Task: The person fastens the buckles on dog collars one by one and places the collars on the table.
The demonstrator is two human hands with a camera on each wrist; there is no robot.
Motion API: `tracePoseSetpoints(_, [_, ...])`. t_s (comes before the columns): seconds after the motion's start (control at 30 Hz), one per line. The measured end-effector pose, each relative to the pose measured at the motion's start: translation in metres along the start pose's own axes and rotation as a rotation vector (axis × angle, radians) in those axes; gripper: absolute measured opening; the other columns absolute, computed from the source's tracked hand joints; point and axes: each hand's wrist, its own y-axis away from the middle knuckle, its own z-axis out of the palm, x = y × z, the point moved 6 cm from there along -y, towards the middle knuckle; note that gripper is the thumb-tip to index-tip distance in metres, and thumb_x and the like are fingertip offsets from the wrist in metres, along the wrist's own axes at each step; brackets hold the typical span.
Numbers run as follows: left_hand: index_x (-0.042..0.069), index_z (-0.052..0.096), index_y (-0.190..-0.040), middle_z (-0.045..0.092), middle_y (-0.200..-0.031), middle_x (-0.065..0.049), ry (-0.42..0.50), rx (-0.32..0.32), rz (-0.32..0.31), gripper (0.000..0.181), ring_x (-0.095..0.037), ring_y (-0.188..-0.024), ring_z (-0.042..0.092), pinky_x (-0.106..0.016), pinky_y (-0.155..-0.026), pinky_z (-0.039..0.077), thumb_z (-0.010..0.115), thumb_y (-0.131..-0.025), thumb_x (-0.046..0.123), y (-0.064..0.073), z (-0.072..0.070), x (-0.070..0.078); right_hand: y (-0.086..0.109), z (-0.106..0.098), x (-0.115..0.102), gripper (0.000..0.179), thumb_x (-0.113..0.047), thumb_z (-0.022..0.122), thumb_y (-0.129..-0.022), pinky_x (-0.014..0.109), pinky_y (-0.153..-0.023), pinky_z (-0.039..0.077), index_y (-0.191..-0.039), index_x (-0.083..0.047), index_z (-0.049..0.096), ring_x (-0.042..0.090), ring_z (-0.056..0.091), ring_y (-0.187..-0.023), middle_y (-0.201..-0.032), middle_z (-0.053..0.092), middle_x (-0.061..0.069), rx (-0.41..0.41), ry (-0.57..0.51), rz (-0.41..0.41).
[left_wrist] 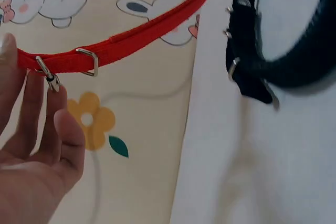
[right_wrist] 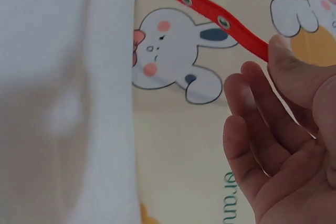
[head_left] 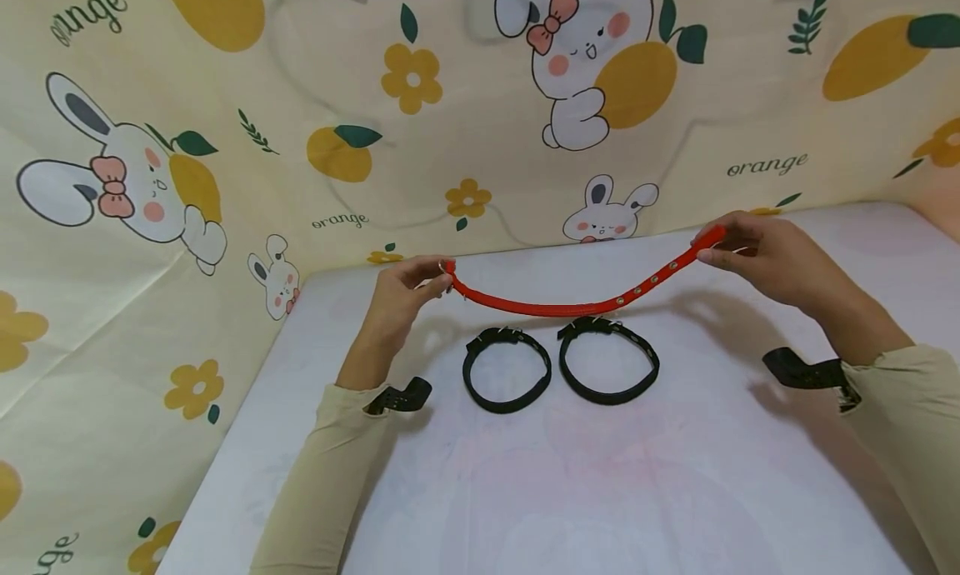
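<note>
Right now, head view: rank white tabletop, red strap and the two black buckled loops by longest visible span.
1. White tabletop
2. Red strap
3. Right black loop and left black loop: near alike; right looks slightly wider, too close to rank.

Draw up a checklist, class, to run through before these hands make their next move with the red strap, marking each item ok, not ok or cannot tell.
1. Left hand pinches the strap's end with metal hardware: ok.
2. Right hand pinches the other end, beyond the eyelets: ok.
3. Red strap closed into a loop: not ok; it sags open between the hands.
4. Black loops, left and right, lie on the table, out of the hands: ok.
5. Red strap clear of the right black loop: cannot tell; they meet in the head view.
</note>
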Motion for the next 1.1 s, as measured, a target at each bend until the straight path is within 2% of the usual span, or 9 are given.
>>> tracePoseSetpoints(0.03, [-0.004, 0.065, -0.122, 0.07, -0.098, 0.007, 0.015, -0.008, 0.005, 0.033, -0.013, -0.095, 0.061, -0.021, -0.083, 0.052, 0.069, -0.092, 0.007, 0.001, 0.002, 0.002, 0.0, 0.0, -0.002, 0.037, -0.032, 0.065, -0.096, 0.031, -0.083, 0.048, -0.126, -0.01, 0.06, 0.04, 0.062, -0.111, -0.119, 0.066, 0.023, 0.009, -0.004, -0.008])
tracePoseSetpoints(0.17, [-0.002, 0.065, -0.121, 0.072, -0.101, 0.007, 0.057, -0.017, 0.03, 0.032, -0.015, -0.101, 0.062, -0.021, -0.086, 0.053, 0.069, -0.092, 0.008, 0.003, 0.008, 0.009, 0.003, -0.004, -0.012, 0.033, -0.027, 0.064, -0.098, 0.014, -0.083, 0.047, -0.124, -0.009, 0.057, 0.003, 0.066, -0.1, -0.119, 0.07, 0.016, 0.044, -0.051, -0.055])
tracePoseSetpoints(0.23, [0.001, 0.066, -0.121, 0.073, -0.102, 0.007, 0.069, -0.008, 0.051, 0.031, -0.015, -0.103, 0.063, -0.021, -0.087, 0.054, 0.068, -0.092, 0.009, 0.003, 0.01, 0.012, 0.004, -0.007, -0.016, 0.032, -0.026, 0.063, -0.098, 0.005, -0.076, 0.042, -0.124, -0.009, 0.055, -0.011, 0.06, -0.09, -0.116, 0.074, 0.001, 0.059, -0.08, -0.069])
tracePoseSetpoints(0.27, [0.002, 0.066, -0.121, 0.073, -0.103, 0.007, 0.077, -0.004, 0.068, 0.03, -0.015, -0.103, 0.064, -0.021, -0.087, 0.054, 0.068, -0.092, 0.01, 0.003, 0.01, 0.014, 0.005, -0.008, -0.019, 0.031, -0.025, 0.062, -0.099, 0.006, -0.075, 0.042, -0.124, -0.009, 0.053, -0.014, 0.057, -0.087, -0.115, 0.074, -0.006, 0.066, -0.097, -0.081])
tracePoseSetpoints(0.37, [0.006, 0.066, -0.123, 0.074, -0.104, 0.007, 0.105, 0.021, 0.119, 0.031, -0.016, -0.104, 0.065, -0.023, -0.087, 0.055, 0.066, -0.092, 0.013, 0.004, 0.012, 0.018, 0.007, -0.01, -0.027, 0.028, -0.023, 0.057, -0.101, 0.015, -0.074, 0.043, -0.124, -0.01, 0.047, -0.006, 0.059, -0.086, -0.108, 0.068, -0.029, 0.081, -0.148, -0.11])
tracePoseSetpoints(0.43, [0.005, 0.066, -0.123, 0.074, -0.104, 0.007, 0.133, 0.04, 0.155, 0.032, -0.016, -0.104, 0.066, -0.024, -0.086, 0.056, 0.066, -0.092, 0.013, 0.006, 0.012, 0.021, 0.009, -0.01, -0.032, 0.022, -0.02, 0.053, -0.103, 0.019, -0.073, 0.044, -0.122, -0.012, 0.044, -0.002, 0.061, -0.087, -0.106, 0.066, -0.034, 0.073, -0.199, -0.138])
tracePoseSetpoints(0.63, [-0.002, 0.063, -0.125, 0.075, -0.102, 0.004, 0.224, 0.077, 0.229, 0.034, -0.016, -0.096, 0.069, -0.022, -0.076, 0.055, 0.064, -0.093, 0.009, 0.011, 0.016, 0.028, 0.011, -0.007, -0.045, 0.019, -0.018, 0.044, -0.106, 0.021, -0.068, 0.055, -0.12, -0.024, 0.033, 0.005, 0.069, -0.083, -0.103, 0.068, -0.028, 0.028, -0.36, -0.178])
tracePoseSetpoints(0.8, [-0.006, 0.061, -0.125, 0.075, -0.101, -0.001, 0.298, 0.059, 0.243, 0.037, -0.018, -0.095, 0.071, -0.024, -0.082, 0.058, 0.065, -0.092, 0.01, 0.013, 0.021, 0.033, 0.014, -0.006, -0.053, 0.029, -0.016, 0.043, -0.106, 0.018, -0.073, 0.057, -0.13, -0.021, 0.028, 0.009, 0.069, -0.082, -0.104, 0.065, -0.02, 0.05, -0.388, -0.194])
tracePoseSetpoints(1.1, [-0.005, 0.063, -0.123, 0.075, -0.1, -0.001, 0.324, 0.063, 0.233, 0.035, -0.017, -0.094, 0.071, -0.025, -0.084, 0.058, 0.066, -0.091, 0.01, 0.016, 0.026, 0.038, 0.019, -0.008, -0.062, 0.026, -0.011, 0.055, -0.101, 0.012, -0.075, 0.052, -0.126, -0.018, 0.049, 0.004, 0.065, -0.09, -0.107, 0.068, -0.019, 0.16, -0.357, -0.23])
